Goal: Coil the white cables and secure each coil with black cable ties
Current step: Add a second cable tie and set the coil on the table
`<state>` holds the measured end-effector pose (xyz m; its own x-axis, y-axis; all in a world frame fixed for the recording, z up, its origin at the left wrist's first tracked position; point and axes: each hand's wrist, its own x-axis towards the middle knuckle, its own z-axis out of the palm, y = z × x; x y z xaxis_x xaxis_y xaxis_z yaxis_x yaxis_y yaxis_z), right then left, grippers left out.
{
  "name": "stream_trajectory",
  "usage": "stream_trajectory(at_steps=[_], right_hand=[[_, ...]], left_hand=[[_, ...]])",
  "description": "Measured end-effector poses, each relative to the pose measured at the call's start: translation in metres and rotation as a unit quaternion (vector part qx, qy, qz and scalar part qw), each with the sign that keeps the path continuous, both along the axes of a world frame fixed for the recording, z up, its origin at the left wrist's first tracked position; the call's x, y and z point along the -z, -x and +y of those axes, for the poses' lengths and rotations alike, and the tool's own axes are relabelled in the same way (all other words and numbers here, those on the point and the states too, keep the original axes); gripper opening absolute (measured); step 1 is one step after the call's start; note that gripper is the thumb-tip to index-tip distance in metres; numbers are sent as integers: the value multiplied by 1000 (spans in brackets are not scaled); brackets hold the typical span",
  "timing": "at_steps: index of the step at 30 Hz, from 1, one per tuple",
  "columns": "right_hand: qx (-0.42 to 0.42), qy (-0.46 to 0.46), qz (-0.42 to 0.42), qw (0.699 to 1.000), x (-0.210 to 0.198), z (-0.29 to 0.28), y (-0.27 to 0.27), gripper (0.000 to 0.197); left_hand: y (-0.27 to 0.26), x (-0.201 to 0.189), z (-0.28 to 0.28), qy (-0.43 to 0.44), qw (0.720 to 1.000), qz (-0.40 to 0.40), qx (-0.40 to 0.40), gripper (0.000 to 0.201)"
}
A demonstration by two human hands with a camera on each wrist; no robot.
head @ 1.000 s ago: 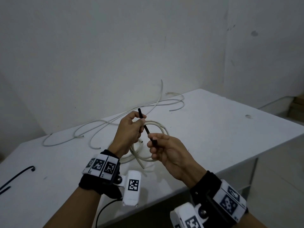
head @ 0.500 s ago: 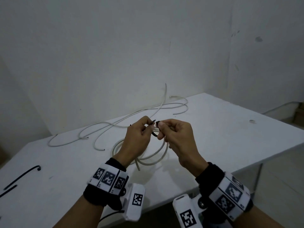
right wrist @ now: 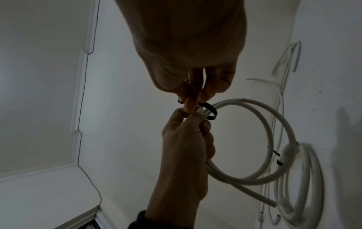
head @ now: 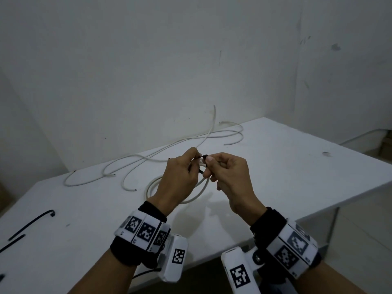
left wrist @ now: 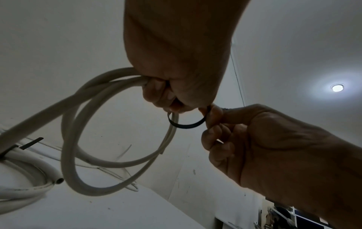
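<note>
A small coil of white cable (head: 204, 186) hangs from my left hand (head: 196, 158) above the white table (head: 297, 177). The lower left fingers curl round the coil's strands (left wrist: 67, 155), while thumb and forefinger pinch one end of a black cable tie (left wrist: 186, 125). The tie is bent into a loop round the strands (right wrist: 231, 101). My right hand (head: 209, 161) pinches the tie's other end (right wrist: 212, 111), fingertip to fingertip with the left. A second white coil (right wrist: 305, 178) lies on the table with a black tie (right wrist: 279, 162) round it.
Long loose white cables (head: 148, 160) snake over the back of the table by the wall. Two spare black ties (head: 31, 221) lie at the table's left end. The table's front edge runs just under my wrists, and its right corner drops off to the floor.
One second ago the tie was stretched straight between my hands. Both hands have since risen and met, and the tie now curves into a loop round the coil.
</note>
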<state>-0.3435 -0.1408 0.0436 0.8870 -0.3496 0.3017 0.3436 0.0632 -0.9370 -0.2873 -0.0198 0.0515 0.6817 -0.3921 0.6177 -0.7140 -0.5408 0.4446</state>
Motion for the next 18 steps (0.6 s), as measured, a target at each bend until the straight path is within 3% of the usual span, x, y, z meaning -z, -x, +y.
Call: stream_trajectory(at_steps=[4,7,12,13,18], right_hand=[[14,15,25,999,0,0,-2,21],[100,133,21,986,1,-2,-5,14],[249,356,-73,898,8,2,-4,13],[252,365,-89,892,11,1,-6,14],[141,349,-106,920,18,-2,-15,20]], left_hand=[[2,1,-1,-15,1000,-21,-10,13],[4,1,-3,-33,999,-31,-16,11],[8,1,-6,-45,999,-6,-15,12],[8,1,-6,-46,999,-7,-19,12],[11,0,-8,-61,998,24,-12,16]])
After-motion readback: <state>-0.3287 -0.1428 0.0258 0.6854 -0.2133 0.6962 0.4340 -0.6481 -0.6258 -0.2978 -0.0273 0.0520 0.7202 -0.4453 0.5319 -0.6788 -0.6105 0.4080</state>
